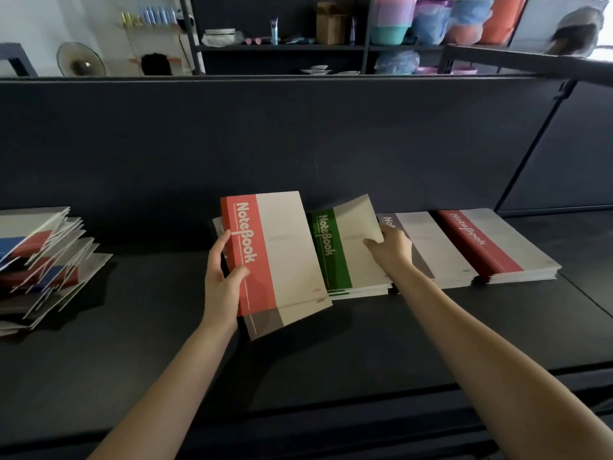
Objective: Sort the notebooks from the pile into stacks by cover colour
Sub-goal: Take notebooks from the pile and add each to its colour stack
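My left hand (223, 277) grips a small bundle of notebooks by the spine edge, a coral-red one (275, 254) on top and a grey-striped one (265, 322) beneath it, raised above the black table (166, 360). My right hand (391, 249) pinches the right edge of the top green notebook (345, 247), whose upper corner curls upward, on the green stack. Right of it lie a grey stack (428, 247) and a dark red stack (491, 247). The unsorted pile (43, 263) lies messy at the far left.
A dark partition wall (298, 134) rises directly behind the stacks. Beyond it stand shelves with coloured plastic tubs (431, 21) and a fan (79, 61). A dark metal frame (537, 61) crosses the upper right.
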Available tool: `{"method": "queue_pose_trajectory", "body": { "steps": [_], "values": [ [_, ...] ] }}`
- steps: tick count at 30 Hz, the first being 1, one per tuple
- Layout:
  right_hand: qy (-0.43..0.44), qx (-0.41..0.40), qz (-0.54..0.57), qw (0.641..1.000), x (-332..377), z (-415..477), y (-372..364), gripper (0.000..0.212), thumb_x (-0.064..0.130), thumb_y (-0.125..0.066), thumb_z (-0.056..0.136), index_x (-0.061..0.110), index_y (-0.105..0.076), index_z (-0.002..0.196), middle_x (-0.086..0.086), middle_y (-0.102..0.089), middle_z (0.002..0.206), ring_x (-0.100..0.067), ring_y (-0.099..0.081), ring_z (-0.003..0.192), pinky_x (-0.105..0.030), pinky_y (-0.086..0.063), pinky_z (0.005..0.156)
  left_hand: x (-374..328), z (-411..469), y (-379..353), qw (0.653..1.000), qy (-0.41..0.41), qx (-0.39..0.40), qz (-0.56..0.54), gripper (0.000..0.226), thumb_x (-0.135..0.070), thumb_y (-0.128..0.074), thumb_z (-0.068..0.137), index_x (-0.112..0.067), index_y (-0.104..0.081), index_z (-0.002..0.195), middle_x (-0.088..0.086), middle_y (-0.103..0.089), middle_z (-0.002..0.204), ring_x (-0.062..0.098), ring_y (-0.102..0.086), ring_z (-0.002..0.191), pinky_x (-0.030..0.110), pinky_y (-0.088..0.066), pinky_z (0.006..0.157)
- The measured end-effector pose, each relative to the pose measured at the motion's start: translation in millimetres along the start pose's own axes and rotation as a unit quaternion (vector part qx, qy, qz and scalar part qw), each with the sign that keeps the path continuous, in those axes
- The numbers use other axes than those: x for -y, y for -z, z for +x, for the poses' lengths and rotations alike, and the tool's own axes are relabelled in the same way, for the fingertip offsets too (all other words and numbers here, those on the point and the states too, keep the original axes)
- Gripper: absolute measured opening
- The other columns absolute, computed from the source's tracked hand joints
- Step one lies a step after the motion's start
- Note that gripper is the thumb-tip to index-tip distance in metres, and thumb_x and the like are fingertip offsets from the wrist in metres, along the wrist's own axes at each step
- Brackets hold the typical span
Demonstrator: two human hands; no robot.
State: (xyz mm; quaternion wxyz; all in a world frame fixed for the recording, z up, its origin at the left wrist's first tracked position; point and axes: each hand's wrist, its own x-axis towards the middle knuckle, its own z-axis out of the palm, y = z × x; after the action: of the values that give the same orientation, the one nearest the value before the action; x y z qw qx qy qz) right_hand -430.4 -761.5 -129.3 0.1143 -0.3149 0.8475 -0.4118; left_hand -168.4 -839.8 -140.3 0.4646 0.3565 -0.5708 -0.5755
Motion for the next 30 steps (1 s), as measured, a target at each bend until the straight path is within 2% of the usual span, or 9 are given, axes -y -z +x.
{"method": "queue_pose_trajectory", "body": {
  "steps": [5,9,10,13,15,20,24,27,30],
  "values": [
    [0.009,0.022,-0.031,0.999,-3,6,-19,0.053,0.003,-0.055,0.088,0.014,-0.047,0.139,-0.011,-0.061,0.125,-0.033,-0.056,0.112,-0.031,-0.046,0.079,1,-4,2,0.999,0.004,0.034,0.016,0.057,-0.001,-0.050,0.094,-0.040,-0.036,0.133,-0.017,-0.048,0.119,0.011,-0.055,0.106,0.020,-0.047,0.071],
    [0.014,0.030,-0.044,0.998,-10,8,-23,0.059,0.003,-0.055,0.090,0.018,-0.038,0.145,-0.013,-0.055,0.132,-0.017,-0.058,0.088,-0.003,-0.038,0.061,3,-5,1,0.999,0.005,0.034,0.017,0.054,-0.003,-0.051,0.094,-0.040,-0.037,0.131,-0.016,-0.048,0.120,0.011,-0.054,0.109,0.022,-0.047,0.073],
    [0.018,0.030,-0.048,0.998,-9,8,-23,0.060,0.003,-0.055,0.091,0.018,-0.036,0.146,-0.012,-0.053,0.134,-0.016,-0.058,0.089,-0.002,-0.038,0.063,4,-5,0,0.999,0.007,0.035,0.016,0.054,-0.003,-0.051,0.094,-0.040,-0.037,0.130,-0.016,-0.048,0.120,0.012,-0.053,0.109,0.023,-0.047,0.074],
    [0.035,0.018,-0.066,0.997,-5,2,-22,0.063,0.002,-0.057,0.091,0.018,-0.032,0.147,-0.010,-0.041,0.145,-0.030,-0.042,0.128,-0.034,-0.042,0.099,5,-6,-3,0.999,0.007,0.040,0.018,0.054,-0.002,-0.051,0.094,-0.040,-0.037,0.129,-0.015,-0.048,0.120,0.012,-0.053,0.109,0.022,-0.047,0.074],
    [0.053,0.003,-0.066,0.996,-2,-2,-21,0.063,0.003,-0.058,0.091,0.018,-0.033,0.147,-0.009,-0.037,0.148,-0.030,-0.037,0.133,-0.039,-0.038,0.105,6,-5,-6,0.999,0.006,0.043,0.021,0.054,-0.002,-0.051,0.094,-0.039,-0.037,0.131,-0.014,-0.048,0.122,0.014,-0.053,0.111,0.023,-0.047,0.074],
    [0.078,-0.042,0.028,0.996,12,-25,-15,0.039,0.026,-0.048,0.099,0.013,-0.048,0.136,-0.006,-0.056,0.132,-0.023,-0.051,0.120,-0.025,-0.039,0.092,3,-1,-17,0.998,-0.004,0.061,0.022,0.056,-0.008,-0.057,0.090,-0.042,-0.037,0.131,-0.014,-0.047,0.124,0.012,-0.052,0.110,0.025,-0.046,0.075],
    [0.024,0.009,0.166,0.986,16,-45,-9,0.046,0.043,-0.037,0.100,0.007,-0.062,0.113,-0.004,-0.066,0.099,-0.020,-0.062,0.092,-0.026,-0.047,0.070,-1,0,-38,0.997,-0.013,0.069,0.026,0.056,-0.001,-0.050,0.094,-0.037,-0.036,0.133,-0.018,-0.046,0.120,0.007,-0.052,0.106,0.022,-0.045,0.075],
    [0.040,0.063,0.178,0.981,6,-50,-5,0.050,0.052,-0.042,0.095,0.014,-0.057,0.125,0.003,-0.065,0.108,-0.015,-0.063,0.099,-0.028,-0.052,0.080,0,0,-57,0.996,-0.012,0.083,0.026,0.055,-0.001,-0.049,0.094,-0.038,-0.036,0.133,-0.018,-0.047,0.119,0.008,-0.053,0.106,0.021,-0.045,0.074],
    [0.036,0.119,0.201,0.972,-9,-50,4,0.063,0.044,-0.059,0.089,0.023,-0.034,0.142,0.002,-0.058,0.124,-0.017,-0.062,0.105,-0.036,-0.056,0.083,1,-1,-77,0.995,-0.001,0.101,0.018,0.053,-0.004,-0.049,0.095,-0.042,-0.036,0.131,-0.014,-0.049,0.119,0.011,-0.054,0.106,0.024,-0.046,0.074]
  ]
}}
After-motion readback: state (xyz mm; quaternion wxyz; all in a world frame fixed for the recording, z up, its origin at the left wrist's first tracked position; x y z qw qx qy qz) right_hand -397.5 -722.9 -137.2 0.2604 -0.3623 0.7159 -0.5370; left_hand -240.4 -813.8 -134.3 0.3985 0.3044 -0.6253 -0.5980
